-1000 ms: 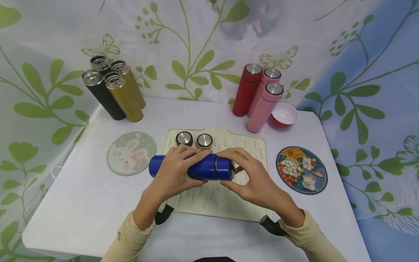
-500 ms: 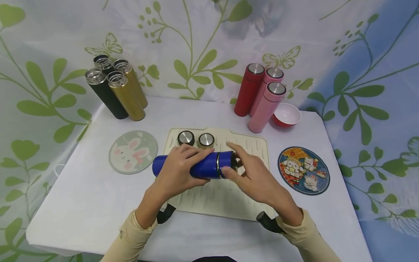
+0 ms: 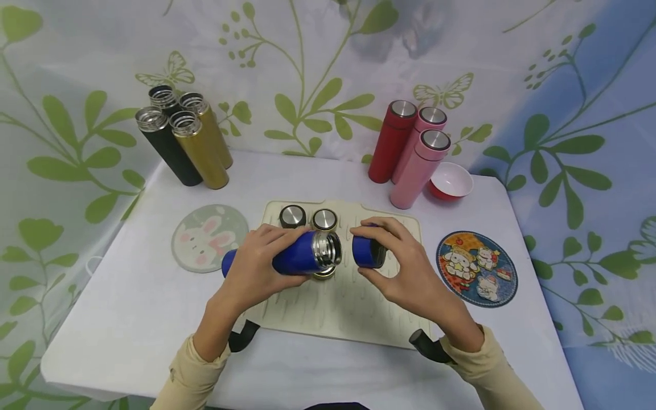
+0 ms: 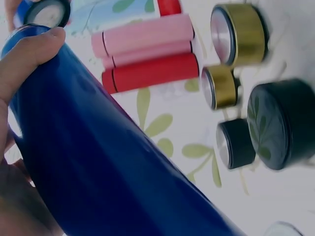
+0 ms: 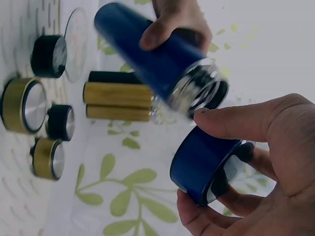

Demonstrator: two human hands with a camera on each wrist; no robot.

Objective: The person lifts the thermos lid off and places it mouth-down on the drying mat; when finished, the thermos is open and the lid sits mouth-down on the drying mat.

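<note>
My left hand (image 3: pixel 258 265) grips a blue thermos bottle (image 3: pixel 299 254) round its body, tilted with its bare steel mouth (image 3: pixel 328 249) toward the right. The right hand (image 3: pixel 405 267) pinches the blue lid (image 3: pixel 366 251) between thumb and fingers, a short gap away from the mouth. In the right wrist view the lid (image 5: pixel 204 162) is off the bottle (image 5: pixel 147 54), its dark end facing the palm. Under the bottle, on the cream mat (image 3: pixel 343 319), stand black lids and gold lids; a black lid (image 3: pixel 293 216) and a gold lid (image 3: pixel 324 220) show behind it.
Open black bottles (image 3: pixel 171 151) and gold bottles (image 3: pixel 202 154) stand at the back left. A red bottle (image 3: pixel 392 142) and pink bottles (image 3: pixel 417 171) with lids on stand back right, beside a red-and-white bowl (image 3: pixel 451 181). Round mats lie left (image 3: pixel 207 239) and right (image 3: pixel 476 269).
The blue lid has come off the bottle and is now in the right hand, apart from it. The left hand has drawn the bottle leftward, turning its mouth into view.
</note>
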